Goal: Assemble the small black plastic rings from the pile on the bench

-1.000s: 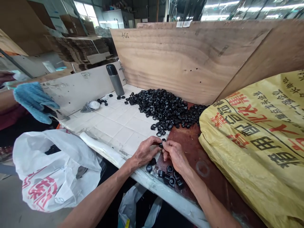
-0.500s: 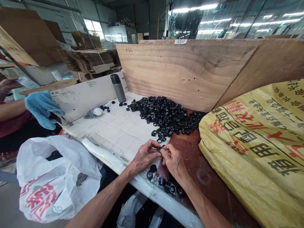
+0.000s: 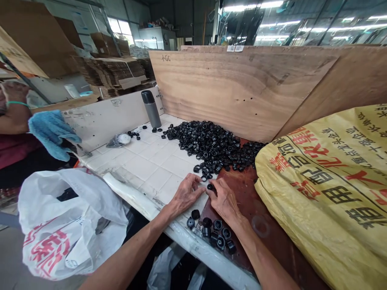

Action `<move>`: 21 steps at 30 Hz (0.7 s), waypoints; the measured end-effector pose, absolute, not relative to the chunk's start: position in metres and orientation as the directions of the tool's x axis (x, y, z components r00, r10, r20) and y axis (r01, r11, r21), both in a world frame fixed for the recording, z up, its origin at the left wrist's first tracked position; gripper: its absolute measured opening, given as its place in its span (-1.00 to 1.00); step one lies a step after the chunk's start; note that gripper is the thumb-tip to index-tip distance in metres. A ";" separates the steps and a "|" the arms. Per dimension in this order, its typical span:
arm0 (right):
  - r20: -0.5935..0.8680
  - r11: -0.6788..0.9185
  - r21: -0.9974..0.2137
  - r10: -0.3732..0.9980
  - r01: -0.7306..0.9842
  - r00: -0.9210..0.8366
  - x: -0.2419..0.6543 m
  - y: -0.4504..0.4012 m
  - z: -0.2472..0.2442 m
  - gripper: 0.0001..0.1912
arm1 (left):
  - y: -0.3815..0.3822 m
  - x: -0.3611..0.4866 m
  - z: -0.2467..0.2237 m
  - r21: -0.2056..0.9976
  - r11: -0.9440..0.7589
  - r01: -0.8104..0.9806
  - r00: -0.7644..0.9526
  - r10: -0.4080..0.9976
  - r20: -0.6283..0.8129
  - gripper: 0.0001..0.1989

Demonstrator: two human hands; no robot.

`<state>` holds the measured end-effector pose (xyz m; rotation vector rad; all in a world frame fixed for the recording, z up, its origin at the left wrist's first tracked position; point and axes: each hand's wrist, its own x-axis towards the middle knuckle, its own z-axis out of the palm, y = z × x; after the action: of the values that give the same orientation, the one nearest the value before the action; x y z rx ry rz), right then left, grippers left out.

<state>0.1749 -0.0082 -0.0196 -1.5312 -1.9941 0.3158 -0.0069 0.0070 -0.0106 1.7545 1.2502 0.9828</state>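
Note:
My right hand [image 3: 225, 201] pinches a small round black plastic part [image 3: 210, 187] between thumb and fingers. Close beside it on the left is my left hand [image 3: 188, 193], its thumb and forefinger apart and nothing visible between them. Just beyond both hands spreads a heap of black plastic rings [image 3: 208, 141]. Several black cap-like pieces [image 3: 220, 241] lie near the table's front edge, between my forearms. A black piece [image 3: 195, 214] and a grey-faced one [image 3: 190, 222] sit below my left wrist.
A yellow printed sack [image 3: 320, 181] bulges over the right side. A grey flask [image 3: 151, 108] stands at the back left, near a small plastic bag [image 3: 119, 140]. Wooden boards [image 3: 236, 88] wall the back. A white bag [image 3: 72, 225] hangs left; beyond is another person's arm [image 3: 15, 117].
My hands were together on a small black part; now they are slightly apart, and the part is in my right hand. The other person's arm has risen.

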 end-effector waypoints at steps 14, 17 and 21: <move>0.320 0.290 -0.755 0.946 0.588 -0.055 0.173 -0.006 -0.017 -0.72 | 0.025 0.009 -0.025 0.713 -0.311 0.629 0.158 0.948 0.275 -0.80; 0.330 0.324 -0.800 0.940 0.505 -0.080 0.171 -0.006 -0.014 -0.68 | 0.013 0.001 -0.016 0.754 -0.305 0.582 0.201 0.952 0.230 -0.77; 0.270 0.278 -0.867 0.960 0.414 -0.079 0.166 -0.013 -0.011 -0.65 | -0.003 -0.010 -0.010 0.873 -0.246 0.420 0.225 0.961 0.162 -0.78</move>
<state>0.1655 -0.0125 -0.0109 -1.2793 -1.6540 0.7669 -0.0097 -0.0027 -0.0103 1.7903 1.2812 0.9659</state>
